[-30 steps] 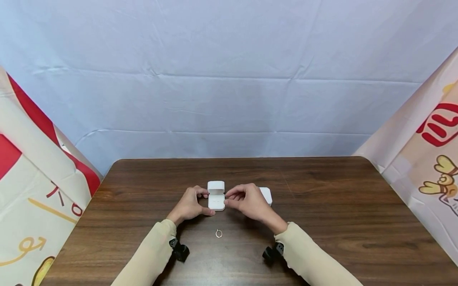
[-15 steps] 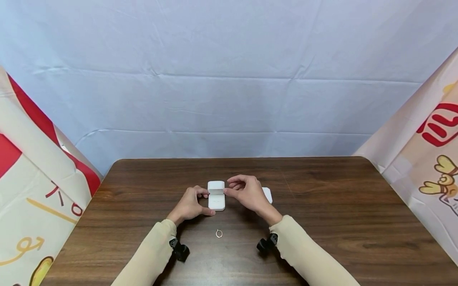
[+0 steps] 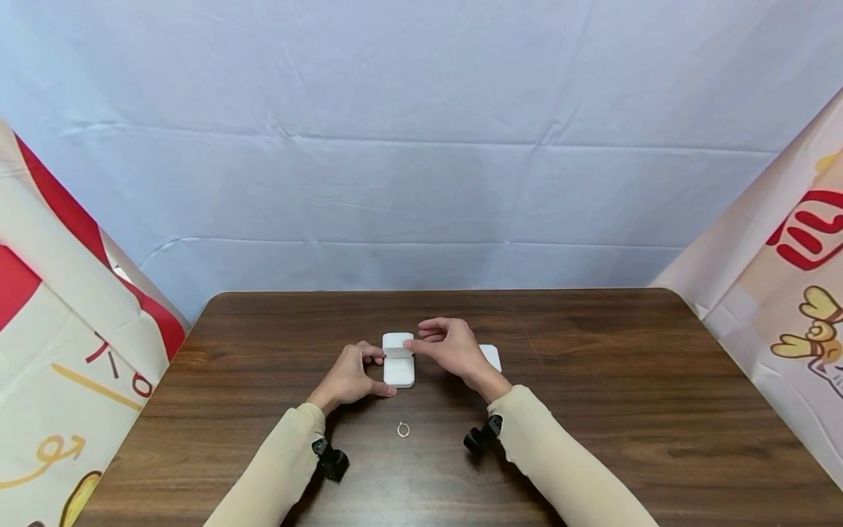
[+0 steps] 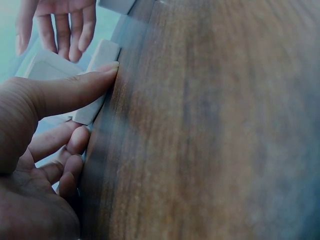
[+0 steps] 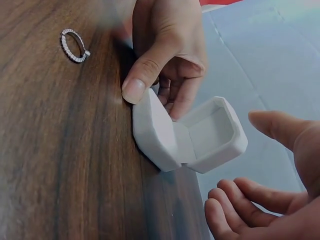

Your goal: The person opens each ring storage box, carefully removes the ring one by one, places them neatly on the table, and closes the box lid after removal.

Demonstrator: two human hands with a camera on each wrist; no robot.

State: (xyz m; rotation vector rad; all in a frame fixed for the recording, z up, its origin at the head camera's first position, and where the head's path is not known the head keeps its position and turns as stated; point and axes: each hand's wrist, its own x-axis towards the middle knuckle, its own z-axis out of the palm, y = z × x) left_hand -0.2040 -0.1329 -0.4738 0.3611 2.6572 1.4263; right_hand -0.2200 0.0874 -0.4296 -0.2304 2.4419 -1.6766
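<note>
Small white hinged ring box (image 3: 398, 360) sits open at centre of the dark wooden table (image 3: 593, 395), lid tipped back toward the top of frame. Left hand (image 3: 349, 378) grips the box base, thumb and fingers curled round its left side. Right hand (image 3: 448, 348) hovers at the lid's right edge, fingers relaxed, grasping nothing. Thin stone-set ring (image 3: 403, 430) lies on the table below the box, well apart. Second white box (image 3: 490, 356) partly hidden behind the right hand.

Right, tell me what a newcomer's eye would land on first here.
The open white ring box at the middle of the wooden table, its lid up. The left hand grips its base while the right hand hovers by the lid. Nearer the person, a small ring lies alone.
</note>
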